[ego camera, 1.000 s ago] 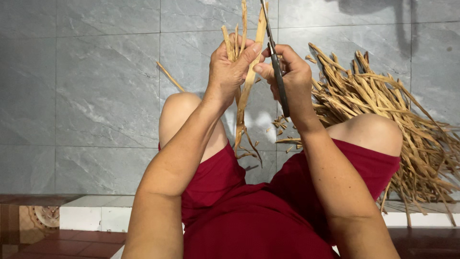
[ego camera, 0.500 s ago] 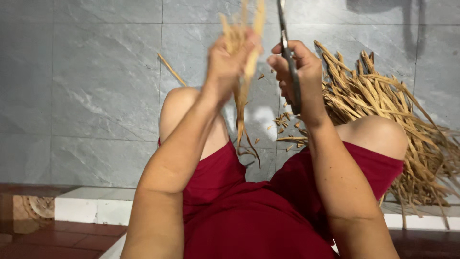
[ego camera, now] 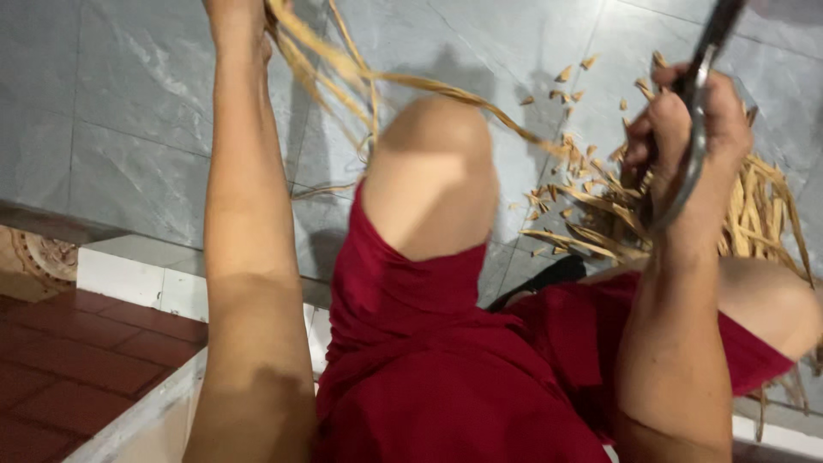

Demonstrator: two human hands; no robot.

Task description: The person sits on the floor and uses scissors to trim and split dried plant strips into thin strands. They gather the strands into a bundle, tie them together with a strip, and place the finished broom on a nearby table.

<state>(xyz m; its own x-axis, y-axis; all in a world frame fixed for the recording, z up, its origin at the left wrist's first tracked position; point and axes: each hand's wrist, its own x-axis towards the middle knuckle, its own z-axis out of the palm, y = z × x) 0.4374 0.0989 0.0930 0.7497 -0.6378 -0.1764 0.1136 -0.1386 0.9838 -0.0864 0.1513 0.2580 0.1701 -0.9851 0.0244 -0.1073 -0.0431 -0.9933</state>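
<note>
My left arm stretches up to the top edge, where only the heel of my left hand (ego camera: pixel 236 12) shows, closed around a bunch of long dry tan strips (ego camera: pixel 360 73) that trail down over my left knee (ego camera: pixel 429 171). My right hand (ego camera: pixel 686 137) is raised at the upper right and grips a pair of dark metal scissors (ego camera: pixel 699 111), their handles hanging below my palm and the blades running out of view at the top. I sit in red shorts (ego camera: pixel 446 377) with both knees bent.
A heap of dry strips (ego camera: pixel 754 214) lies on the grey tiled floor (ego camera: pixel 129 129) to the right, with several short cut-off bits (ego camera: pixel 591 77) scattered near it. A white step edge (ego camera: pixel 137 279) and red tiles (ego camera: pixel 69 343) are at the lower left.
My left hand has swung the strips far up and left, away from the scissors. My right hand with the scissors has moved right. The view has tilted and shifted.
</note>
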